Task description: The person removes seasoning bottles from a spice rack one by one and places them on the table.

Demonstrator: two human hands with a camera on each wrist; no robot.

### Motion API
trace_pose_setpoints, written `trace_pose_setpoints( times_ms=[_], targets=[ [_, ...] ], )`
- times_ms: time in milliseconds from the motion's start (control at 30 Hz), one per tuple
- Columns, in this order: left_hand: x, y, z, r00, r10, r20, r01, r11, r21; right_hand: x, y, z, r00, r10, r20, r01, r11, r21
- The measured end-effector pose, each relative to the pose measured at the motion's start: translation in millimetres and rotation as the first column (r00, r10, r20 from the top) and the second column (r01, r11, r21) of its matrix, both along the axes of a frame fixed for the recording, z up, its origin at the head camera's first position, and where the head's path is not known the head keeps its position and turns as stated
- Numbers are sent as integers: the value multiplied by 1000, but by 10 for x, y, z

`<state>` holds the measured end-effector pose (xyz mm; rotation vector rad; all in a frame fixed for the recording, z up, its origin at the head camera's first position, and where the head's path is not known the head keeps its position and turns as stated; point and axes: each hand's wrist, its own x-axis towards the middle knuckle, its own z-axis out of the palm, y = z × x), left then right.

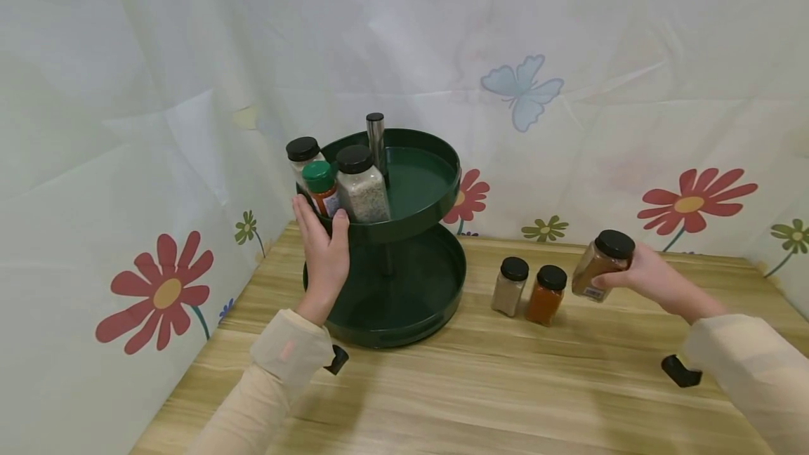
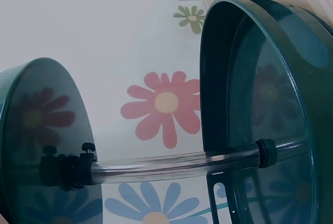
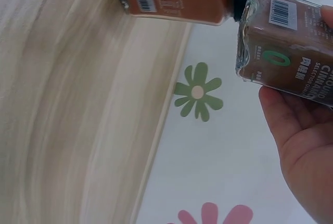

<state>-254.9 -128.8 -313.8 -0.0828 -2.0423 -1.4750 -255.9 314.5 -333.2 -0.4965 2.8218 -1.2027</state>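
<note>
A two-tier dark green turntable rack (image 1: 413, 228) stands on the table. Against the upper tier's front left rim rests my left hand (image 1: 326, 262), fingers straight along the outside and thumb by the rim. Close to it on that tier are a green-capped bottle (image 1: 320, 188), a black-lidded jar of pale grains (image 1: 363, 188) and another black-lidded jar (image 1: 303, 153). Over on the right, my right hand (image 1: 654, 279) grips a glass jar of ground cinnamon (image 3: 291, 47) with a black lid, tilted and raised above the table.
Left of the cinnamon jar, an orange-red spice jar (image 1: 546, 297) and a beige spice jar (image 1: 509, 288) stand side by side on the wooden table (image 1: 480, 385). A steel post (image 1: 376, 135) rises through the rack. Behind hangs a flowered curtain (image 1: 600, 104).
</note>
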Motion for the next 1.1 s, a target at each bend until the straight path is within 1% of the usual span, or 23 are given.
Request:
trace_pose_setpoints(
  times_ms=[333, 600, 900, 1100],
  targets=[
    [-7, 3, -5, 1000, 6, 5, -6, 1000, -1, -16, 18, -159, 1000, -14, 12, 14, 1000, -1],
    [-17, 1, -12, 1000, 5, 3, -5, 1000, -3, -26, 20, -255, 1000, -3, 21, 4, 999, -46],
    [-4, 5, -11, 1000, 9, 6, -9, 1000, -3, -26, 17, -342, 1000, 5, 25, -3, 998, -55],
    [-8, 7, -11, 1000, 11, 3, -11, 1000, -3, -52, 26, -420, 999, -7, 32, 9, 999, -50]
  ],
)
